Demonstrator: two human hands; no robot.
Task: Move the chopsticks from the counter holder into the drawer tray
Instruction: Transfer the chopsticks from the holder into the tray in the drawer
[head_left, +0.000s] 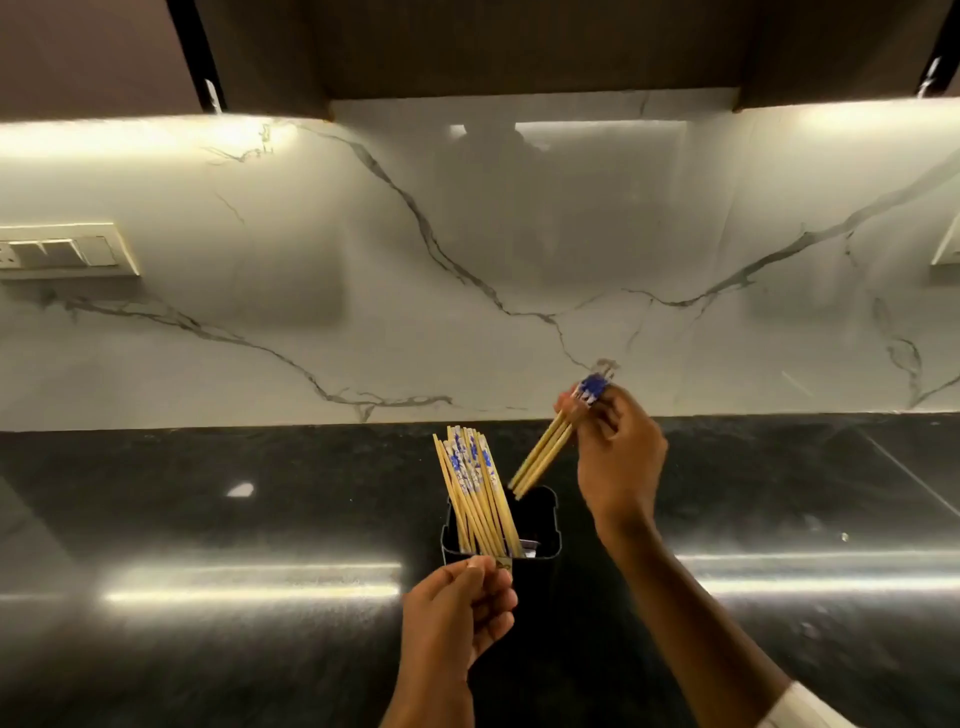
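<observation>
The right hand (618, 457) pinches a small chopstick bundle (545, 452) by its blue-patterned ends, tips hanging just over the far right rim of the black holder (535, 577). The remaining chopsticks (470, 488) lean left inside. The left hand (457, 608) curls at the near rim, grip unclear. Glossy black counter (208, 519) lies open on both sides, with the marble backsplash (363, 260) behind.

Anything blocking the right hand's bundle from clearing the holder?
Nothing visible does. The right hand pinches the bundle by its blue ends; its tips sit at the holder rim, apart from the other chopsticks.
</observation>
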